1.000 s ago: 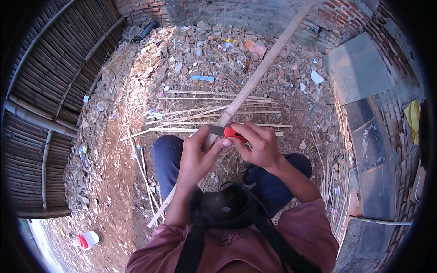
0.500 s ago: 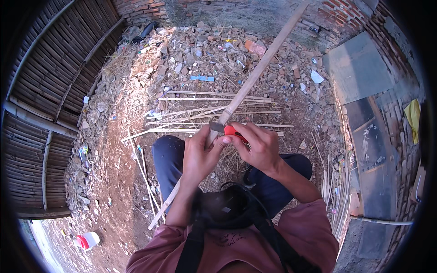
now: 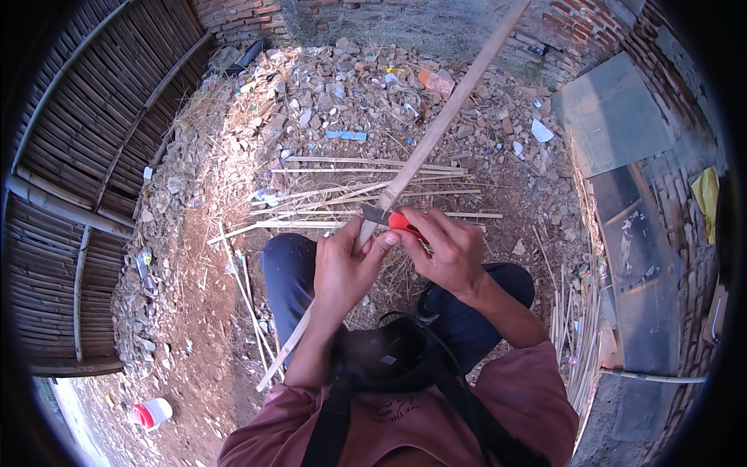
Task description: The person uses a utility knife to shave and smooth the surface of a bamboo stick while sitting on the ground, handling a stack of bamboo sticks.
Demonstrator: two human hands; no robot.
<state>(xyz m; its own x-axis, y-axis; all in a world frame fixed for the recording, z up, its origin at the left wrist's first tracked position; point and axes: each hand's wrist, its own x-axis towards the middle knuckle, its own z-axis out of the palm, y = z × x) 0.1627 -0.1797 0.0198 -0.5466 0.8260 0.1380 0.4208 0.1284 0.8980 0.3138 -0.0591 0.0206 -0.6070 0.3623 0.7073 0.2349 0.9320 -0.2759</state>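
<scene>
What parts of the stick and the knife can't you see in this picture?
- Stick, head view: its far end runs off the top edge; its middle is hidden inside the left hand.
- Knife: most of the red handle is covered by the right hand; the blade's edge is too small to make out.
- Where the blade meets the stick: hidden by the fingers.
- Lap: blocked by a black device on the chest.

bamboo pole (image 3: pixel 443 124): pale matt wood | knife (image 3: pixel 389 219): glossy red plastic handle, metal blade
</scene>
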